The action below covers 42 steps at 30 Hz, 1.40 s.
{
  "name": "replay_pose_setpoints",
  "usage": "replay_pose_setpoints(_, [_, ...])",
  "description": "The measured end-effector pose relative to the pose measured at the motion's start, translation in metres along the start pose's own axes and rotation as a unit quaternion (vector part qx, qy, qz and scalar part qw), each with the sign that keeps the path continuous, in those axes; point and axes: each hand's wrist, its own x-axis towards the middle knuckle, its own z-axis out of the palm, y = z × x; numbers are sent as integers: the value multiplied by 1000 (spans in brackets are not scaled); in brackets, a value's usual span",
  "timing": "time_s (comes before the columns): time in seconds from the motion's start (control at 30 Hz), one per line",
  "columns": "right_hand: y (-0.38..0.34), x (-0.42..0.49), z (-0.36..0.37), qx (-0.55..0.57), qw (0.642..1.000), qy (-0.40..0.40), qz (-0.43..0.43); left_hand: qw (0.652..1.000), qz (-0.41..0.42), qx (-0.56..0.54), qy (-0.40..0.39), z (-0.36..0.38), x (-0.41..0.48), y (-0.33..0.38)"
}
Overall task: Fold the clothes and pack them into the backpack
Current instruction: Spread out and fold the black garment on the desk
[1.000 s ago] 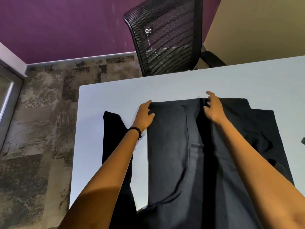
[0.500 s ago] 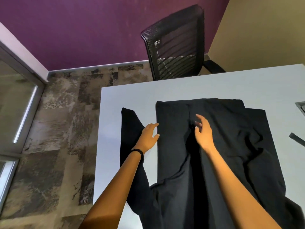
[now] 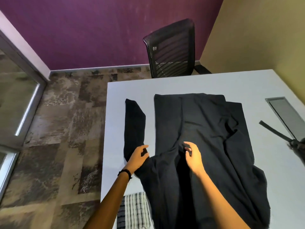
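Note:
A black garment (image 3: 206, 129) lies spread on the white table (image 3: 247, 83), its front part folded over and its near end hanging toward me. One long sleeve (image 3: 134, 123) stretches out on the left, apart from the body. My left hand (image 3: 137, 157), a black band on its wrist, pinches the fabric at the sleeve's near end. My right hand (image 3: 193, 156) rests with loose fingers on the middle of the garment, beside a dark fold. Of the backpack I see at most a black strap (image 3: 274, 131) and a dark bit at the right edge.
A black-and-white striped cloth (image 3: 135, 210) lies at the table's near edge under my left arm. A grey cable hatch (image 3: 287, 113) is set in the table at the right. A mesh office chair (image 3: 171, 50) stands behind the far edge. Carpeted floor lies left of the table.
Both hands have drawn back toward me from the garment's far edge to its middle. The left hand has shifted onto the sleeve's near end. The view has tilted up and widened.

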Motion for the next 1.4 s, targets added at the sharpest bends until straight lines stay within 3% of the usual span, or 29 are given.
replay_pose_setpoints(0.07, [6, -17, -1, -15, 1000, -12, 7, 999, -9, -5, 40, 6, -15, -10])
replay_pose_setpoints(0.23, [19, -58, 0, -36, 999, -26, 22, 971, -61, -52, 225, 16, -51, -17])
replay_pose_setpoints(0.33, [28, -78, 2, -43, 996, -62, 51, 967, -114, -106, 201, 22, -61, -24])
replay_pose_setpoints(0.47, [38, -104, 4, -64, 987, -137, 58, 959, -107, -228, 131, 28, -70, -39])
replay_pose_setpoints(0.57, [44, -125, 4, -78, 981, -167, 51, 965, -73, -242, 71, 33, -78, -42])
replay_pose_setpoints(0.7, [42, -154, 1, -75, 981, -170, 64, 965, -89, -245, 24, 33, -79, -50])
replay_pose_setpoints(0.8, [44, -172, 2, -67, 978, -188, 58, 969, -81, -232, 34, 32, -82, -50])
replay_pose_setpoints(0.93, [53, -193, 6, -100, 967, -233, 35, 971, -66, -204, 103, 32, -81, -41])
replay_pose_setpoints(1.07, [58, -208, 16, -192, 942, -275, 26, 945, -72, -286, 143, 35, -84, -29])
replay_pose_setpoints(1.17, [65, -219, 23, -246, 923, -298, 12, 916, -96, -379, 92, 41, -89, -33])
replay_pose_setpoints(1.27, [64, -227, 28, -238, 932, -274, 9, 935, -110, -335, 42, 52, -96, -41])
replay_pose_setpoints(1.4, [54, -230, 35, -149, 961, -229, 40, 952, -91, -291, 37, 63, -110, -46])
